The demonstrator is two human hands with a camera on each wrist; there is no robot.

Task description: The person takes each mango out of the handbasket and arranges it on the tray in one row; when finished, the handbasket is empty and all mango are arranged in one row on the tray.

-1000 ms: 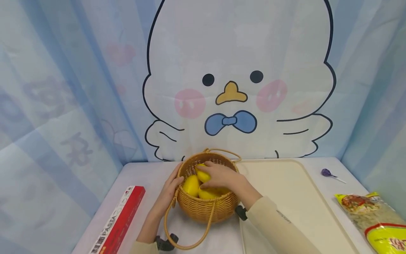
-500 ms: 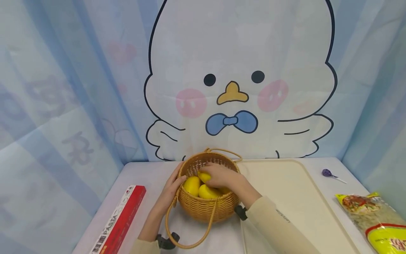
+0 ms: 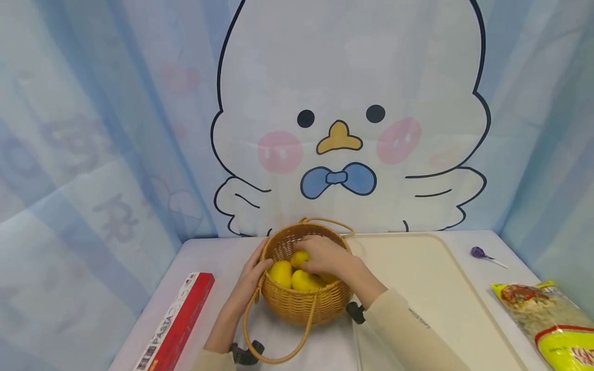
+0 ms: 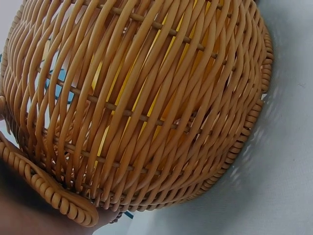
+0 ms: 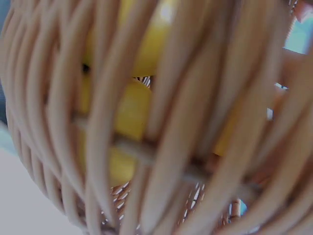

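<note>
A round wicker basket with rope-like handles stands at the middle of the table, holding several smooth yellow fruits. My left hand holds its left side, thumb at the rim and fingers along the outside. Inside the basket, my right hand grips one yellow fruit from above, its rounded end showing below the fingers. Through the weave in the left wrist view, yellow patches show behind the basket wall. Close wicker strands fill the right wrist view, with yellow fruit behind them.
To the right of the basket lies a large cream tray. A red and white pasta box is at the left. Farther right are a purple lollipop and a yellow-and-clear food bag. A printed curtain hangs behind the table.
My right hand has turned and sunk slightly into the basket with its yellow fruit, which shows more end-on now. My left hand stays on the basket's left side.
</note>
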